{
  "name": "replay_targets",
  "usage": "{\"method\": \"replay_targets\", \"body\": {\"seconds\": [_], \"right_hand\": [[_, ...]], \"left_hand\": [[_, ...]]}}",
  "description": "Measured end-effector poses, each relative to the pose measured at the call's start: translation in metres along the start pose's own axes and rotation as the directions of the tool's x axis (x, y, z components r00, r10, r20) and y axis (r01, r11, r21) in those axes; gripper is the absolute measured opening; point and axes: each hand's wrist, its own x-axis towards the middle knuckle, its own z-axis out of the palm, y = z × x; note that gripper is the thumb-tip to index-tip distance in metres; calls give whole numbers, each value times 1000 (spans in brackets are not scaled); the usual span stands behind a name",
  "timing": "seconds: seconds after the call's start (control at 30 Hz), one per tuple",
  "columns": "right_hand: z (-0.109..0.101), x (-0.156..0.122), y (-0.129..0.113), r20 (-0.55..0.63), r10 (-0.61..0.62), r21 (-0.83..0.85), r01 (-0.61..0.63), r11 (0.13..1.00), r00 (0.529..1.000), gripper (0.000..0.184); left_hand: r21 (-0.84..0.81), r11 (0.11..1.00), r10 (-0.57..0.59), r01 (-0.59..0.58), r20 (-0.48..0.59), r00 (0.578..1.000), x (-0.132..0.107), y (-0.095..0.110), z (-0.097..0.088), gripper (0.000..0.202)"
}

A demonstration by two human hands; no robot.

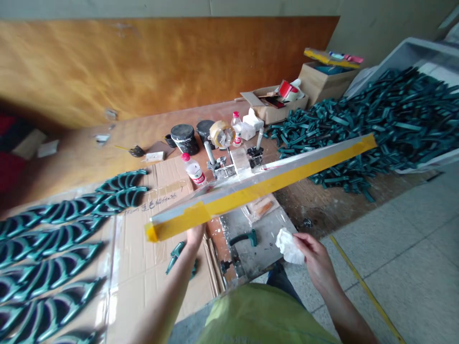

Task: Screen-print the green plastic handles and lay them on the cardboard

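Observation:
My right hand (pixel 317 255) pinches a crumpled white cloth (pixel 289 245) in front of the grey metal plate (pixel 247 260). On that plate lies a dark green plastic handle (pixel 245 238). My left hand (pixel 195 235) reaches forward over the cardboard. Its fingers are hidden behind a long bar with yellow tape (pixel 258 187) that crosses the view, so what it holds or touches cannot be seen. Next to my left forearm lie loose green parts (pixel 176 255). Beyond the bar stands a clamping fixture (pixel 238 162) with upright posts.
Rows of curved green handles (pixel 68 258) cover the cardboard (pixel 138 258) on the left. A large pile of green parts (pixel 333 124) spills from a grey bin (pixel 405 48) on the right. Bottles (pixel 193 169), black tubs (pixel 184 138) and an open box (pixel 267 112) stand behind.

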Motion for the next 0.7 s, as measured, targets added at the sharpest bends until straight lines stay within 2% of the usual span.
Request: {"method": "replay_targets", "body": {"seconds": [0.1, 0.17, 0.2, 0.27, 0.3, 0.37, 0.43, 0.5, 0.57, 0.7], "right_hand": [[2, 28, -5, 87, -72, -78, 79, 994, 994, 39], [1, 45, -10, 175, -117, -146, 143, 979, 978, 39], [-1, 52, -13, 222, -133, -176, 174, 969, 966, 38], [-7, 65, -20, 314, -151, -230, 230, 946, 937, 37], [-12, 70, -24, 353, -162, -252, 261, 932, 921, 36], [-24, 79, -31, 419, -200, -285, 337, 897, 886, 35], [-35, 85, -40, 471, -257, -289, 423, 859, 844, 32], [-44, 86, -51, 509, -328, -250, 502, 828, 795, 28], [-51, 84, -65, 532, -393, -204, 564, 800, 750, 24], [-57, 70, -88, 543, -526, -161, 697, 699, 654, 15]], "left_hand": [[191, 968, 140, -160, 114, 984, -42, -21, 26, 29], [362, 889, 223, -280, 193, 956, -65, -31, 47, 26], [427, 854, 238, -297, 187, 953, -73, -33, 57, 22], [462, 857, 215, -227, 79, 973, -85, -26, 74, 13], [428, 889, 175, -165, 15, 984, -90, -19, 82, 12], [241, 970, 40, -21, -75, 996, -102, 2, 97, 14], [-11, 995, -100, 99, -85, 991, -117, 27, 113, 21], [-183, 972, -166, 149, -82, 983, -134, 53, 131, 27], [-230, 960, -185, 159, -95, 978, -148, 75, 146, 29], [-98, 983, -169, 154, -175, 970, -167, 102, 160, 23]]}}
